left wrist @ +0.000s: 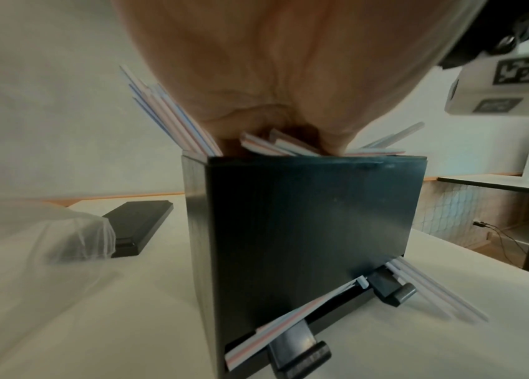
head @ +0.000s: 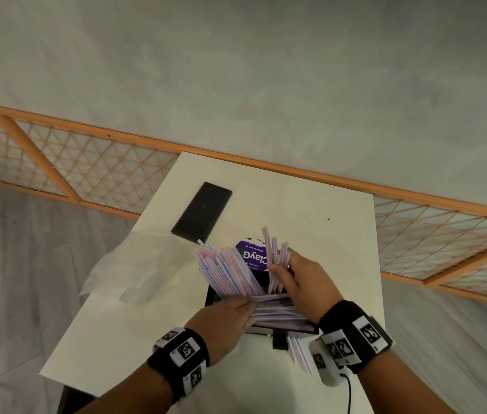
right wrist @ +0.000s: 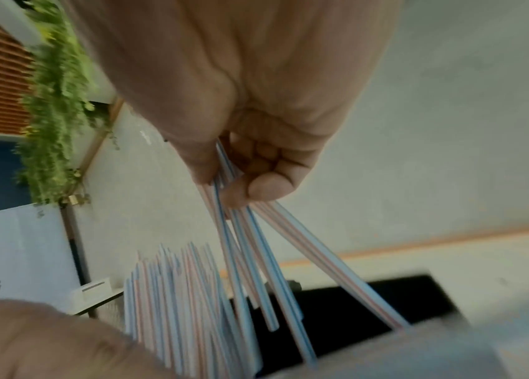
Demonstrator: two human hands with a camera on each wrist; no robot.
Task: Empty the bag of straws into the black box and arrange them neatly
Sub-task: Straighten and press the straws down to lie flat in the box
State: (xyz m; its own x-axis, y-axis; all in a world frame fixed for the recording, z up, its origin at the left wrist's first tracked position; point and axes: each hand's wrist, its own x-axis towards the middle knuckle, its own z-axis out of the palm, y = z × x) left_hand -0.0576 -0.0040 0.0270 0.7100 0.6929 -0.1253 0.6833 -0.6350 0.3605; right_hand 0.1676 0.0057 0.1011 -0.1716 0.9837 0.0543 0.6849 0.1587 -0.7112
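A tall black box (head: 299, 329) stands on the white table (head: 311, 204), stuffed with striped straws (head: 227, 270) that fan out of its top toward the left. My left hand (head: 230, 316) reaches over the near rim and holds a bundle of straws lying crosswise; in the left wrist view their cut ends (left wrist: 269, 146) sit between thumb and fingers above the box (left wrist: 305, 218). My right hand (head: 296, 279) grips several straws (right wrist: 256, 256) upright over the box's right side, pinched between thumb and fingers (right wrist: 240, 184). A few straws (head: 299, 354) poke out at the box's base.
The box's black lid (head: 202, 212) lies flat at the far left of the table. The clear plastic bag (head: 125, 270) lies crumpled over the left edge. A round purple label (head: 252, 253) shows behind the box. A wooden lattice rail (head: 87, 162) runs along the wall.
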